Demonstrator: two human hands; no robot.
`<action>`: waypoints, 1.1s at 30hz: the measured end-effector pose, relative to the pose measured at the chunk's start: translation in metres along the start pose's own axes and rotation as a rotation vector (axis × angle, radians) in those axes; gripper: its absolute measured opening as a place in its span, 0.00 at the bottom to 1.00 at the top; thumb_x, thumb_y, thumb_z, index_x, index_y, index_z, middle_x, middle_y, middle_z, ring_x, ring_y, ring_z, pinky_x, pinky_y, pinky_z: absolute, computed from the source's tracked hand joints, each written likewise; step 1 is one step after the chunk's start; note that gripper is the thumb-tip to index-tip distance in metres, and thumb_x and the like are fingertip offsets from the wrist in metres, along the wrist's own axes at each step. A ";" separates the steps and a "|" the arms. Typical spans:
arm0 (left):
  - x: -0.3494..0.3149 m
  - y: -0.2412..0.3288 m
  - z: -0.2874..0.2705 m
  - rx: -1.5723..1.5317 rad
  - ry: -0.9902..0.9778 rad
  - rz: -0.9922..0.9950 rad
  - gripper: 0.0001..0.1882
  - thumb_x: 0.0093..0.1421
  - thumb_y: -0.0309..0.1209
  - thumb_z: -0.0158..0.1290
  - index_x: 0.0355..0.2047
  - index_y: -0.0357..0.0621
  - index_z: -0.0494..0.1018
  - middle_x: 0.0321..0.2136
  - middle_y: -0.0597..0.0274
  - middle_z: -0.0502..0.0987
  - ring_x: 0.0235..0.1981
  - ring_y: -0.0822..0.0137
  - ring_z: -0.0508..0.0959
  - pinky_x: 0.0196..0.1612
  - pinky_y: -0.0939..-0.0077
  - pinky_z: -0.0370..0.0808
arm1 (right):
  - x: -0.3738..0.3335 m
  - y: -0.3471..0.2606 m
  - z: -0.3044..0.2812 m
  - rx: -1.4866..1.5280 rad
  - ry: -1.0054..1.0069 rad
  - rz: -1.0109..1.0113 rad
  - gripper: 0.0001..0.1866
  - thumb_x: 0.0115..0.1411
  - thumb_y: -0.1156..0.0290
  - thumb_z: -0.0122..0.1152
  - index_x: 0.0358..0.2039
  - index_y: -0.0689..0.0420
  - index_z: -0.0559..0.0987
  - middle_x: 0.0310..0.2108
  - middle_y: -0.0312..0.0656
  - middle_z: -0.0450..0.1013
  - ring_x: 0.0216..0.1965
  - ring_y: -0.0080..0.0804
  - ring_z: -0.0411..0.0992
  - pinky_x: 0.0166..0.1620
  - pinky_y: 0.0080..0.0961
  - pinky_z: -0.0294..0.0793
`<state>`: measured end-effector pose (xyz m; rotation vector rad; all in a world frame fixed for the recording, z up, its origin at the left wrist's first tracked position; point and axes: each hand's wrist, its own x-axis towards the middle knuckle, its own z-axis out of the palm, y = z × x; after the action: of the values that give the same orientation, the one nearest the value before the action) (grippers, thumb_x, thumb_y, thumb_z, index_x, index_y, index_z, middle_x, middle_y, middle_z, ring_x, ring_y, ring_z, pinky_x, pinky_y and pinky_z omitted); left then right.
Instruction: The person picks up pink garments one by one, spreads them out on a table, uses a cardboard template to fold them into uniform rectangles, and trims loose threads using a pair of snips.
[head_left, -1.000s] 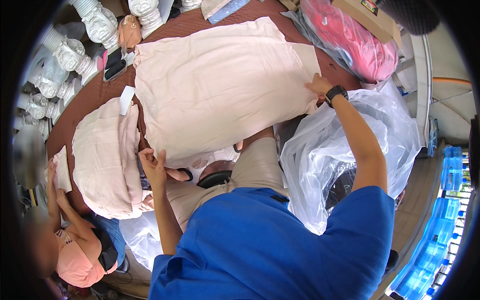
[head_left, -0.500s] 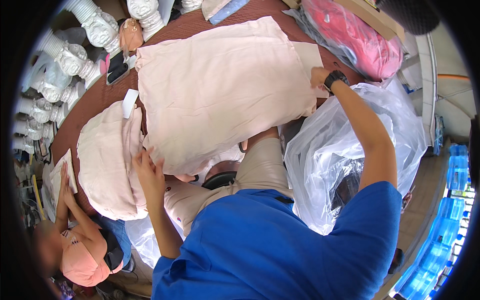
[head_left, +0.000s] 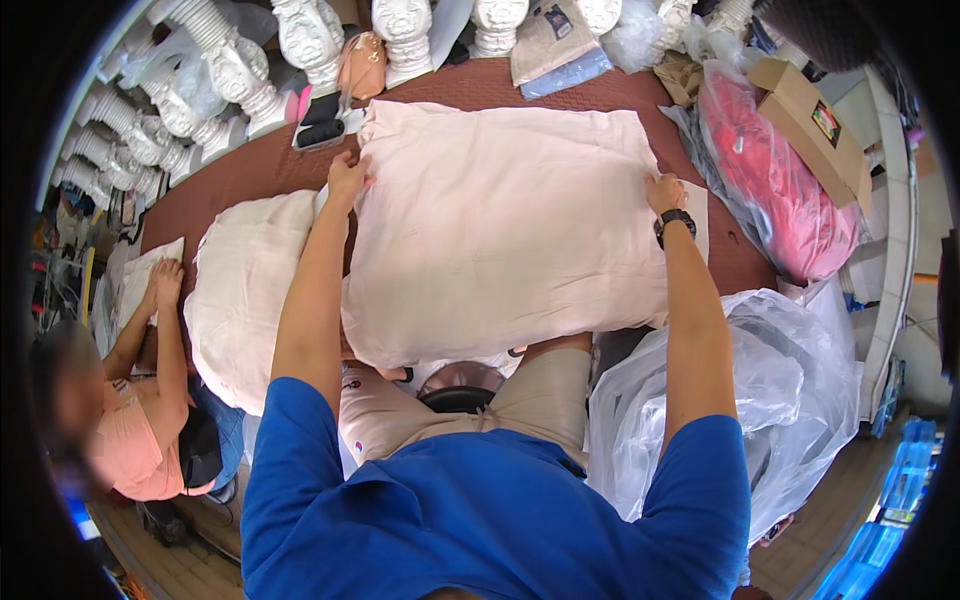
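A large pale pink cloth [head_left: 505, 225], roughly rectangular, lies spread in front of me and hangs over the near table edge above my lap. Its left edge is pinched in my left hand [head_left: 348, 178], near the far left corner. My right hand [head_left: 664, 192], with a black watch on the wrist, is closed on the right edge. Under that edge a flat pale board or sheet [head_left: 697, 215] sticks out. Left of the spread cloth rests a thick pile of similar pale pink cloth [head_left: 250, 285], partly behind my left forearm.
The table has a brown cover [head_left: 440, 88]. White ornate pedestals [head_left: 240, 75] line its far left side. A clear plastic bag [head_left: 740, 375] bulges at my right; a bagged pink bundle [head_left: 765, 170] and cardboard box [head_left: 815, 125] lie beyond. At left a co-worker's hands [head_left: 165, 285] press folded cloth.
My left hand has moved from the near left side up to the cloth's far left edge and taken hold there. My right hand has closed on the right edge. The view has shifted.
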<state>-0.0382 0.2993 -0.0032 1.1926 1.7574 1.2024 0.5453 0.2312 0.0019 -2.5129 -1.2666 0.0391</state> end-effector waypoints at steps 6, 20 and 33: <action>0.025 -0.017 0.009 0.157 0.172 0.172 0.14 0.52 0.32 0.64 0.29 0.30 0.76 0.26 0.48 0.80 0.18 0.62 0.80 0.23 0.71 0.77 | 0.014 0.009 0.009 0.130 0.190 -0.161 0.14 0.55 0.60 0.61 0.37 0.56 0.81 0.45 0.49 0.74 0.49 0.49 0.70 0.52 0.40 0.69; -0.198 0.032 0.071 0.817 -0.247 0.834 0.36 0.56 0.56 0.52 0.61 0.52 0.63 0.64 0.52 0.56 0.65 0.37 0.51 0.61 0.34 0.48 | 0.041 0.095 -0.051 -0.232 -0.250 0.279 0.50 0.44 0.39 0.67 0.57 0.65 0.66 0.59 0.53 0.62 0.59 0.51 0.66 0.57 0.41 0.68; -0.243 0.022 0.070 0.818 -0.215 0.809 0.36 0.60 0.58 0.47 0.65 0.61 0.58 0.68 0.58 0.52 0.67 0.37 0.45 0.63 0.30 0.41 | 0.042 0.024 -0.220 -0.338 0.075 -0.218 0.30 0.49 0.57 0.62 0.50 0.62 0.76 0.48 0.59 0.73 0.52 0.57 0.71 0.54 0.42 0.71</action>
<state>0.1143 0.0966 0.0035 2.5758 1.6705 0.6568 0.6262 0.1906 0.2083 -2.5977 -1.6233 -0.3437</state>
